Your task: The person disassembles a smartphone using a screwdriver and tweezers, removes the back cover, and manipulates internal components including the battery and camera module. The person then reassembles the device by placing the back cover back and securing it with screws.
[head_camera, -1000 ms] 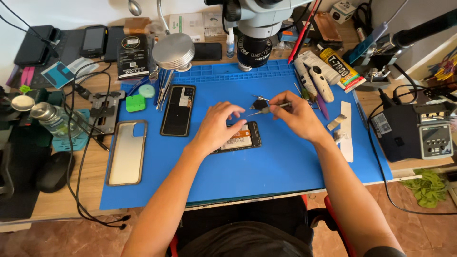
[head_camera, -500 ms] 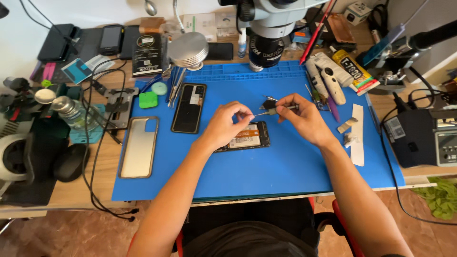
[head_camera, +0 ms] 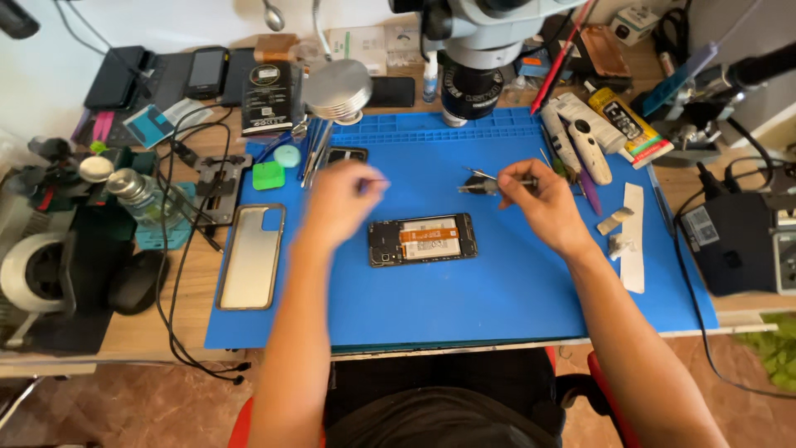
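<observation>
Two bare forearms, no sleeves in view. No gloves, rings, watch or wristbands seen. Left hand point(head_camera: 336, 203) blurred, detail unclear. Right hand point(head_camera: 543, 199) sharp, fingers bare. Dark grey or black top point(head_camera: 439, 419) at bottom edge, plain, no print visible.

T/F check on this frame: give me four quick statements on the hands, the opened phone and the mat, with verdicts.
1. The opened phone lies on the blue mat. True.
2. The right hand holds tweezers gripping a small dark part. True.
3. The left hand rests flat on the opened phone. False: it is raised left of it, blurred.
4. The clear phone case sits right of the phone. False: it lies at the mat's left edge.
</observation>
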